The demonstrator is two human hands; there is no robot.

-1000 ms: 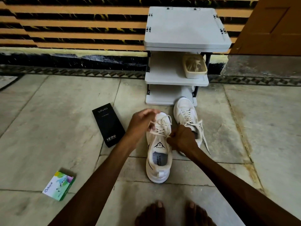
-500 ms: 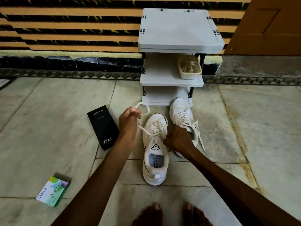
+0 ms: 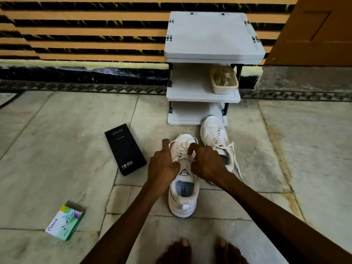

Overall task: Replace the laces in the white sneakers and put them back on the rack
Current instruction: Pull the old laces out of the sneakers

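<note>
Two white sneakers stand on the stone floor in front of a white three-shelf rack [image 3: 202, 97]. The nearer sneaker [image 3: 183, 197] points away from me, its tongue and insole showing. My left hand [image 3: 162, 164] is at its left side and pinches the cream lace [image 3: 182, 156], forefinger raised. My right hand [image 3: 206, 161] is at its right side, fingers curled on the same lace over the eyelets. The second sneaker [image 3: 213, 133] lies beyond my right hand, its toe at the rack's bottom shelf, with loose lace ends trailing down its right side.
A beige tub of laces [image 3: 223, 80] sits on the rack's middle shelf. A black phone box [image 3: 124, 148] lies left of the sneakers, and a small green and white carton [image 3: 64, 222] nearer left. My bare feet [image 3: 200, 251] are at the bottom edge.
My left hand had pulled a lace loop out up and to the left; it has come back to the shoe. Both hands now sit close together over the eyelets.
</note>
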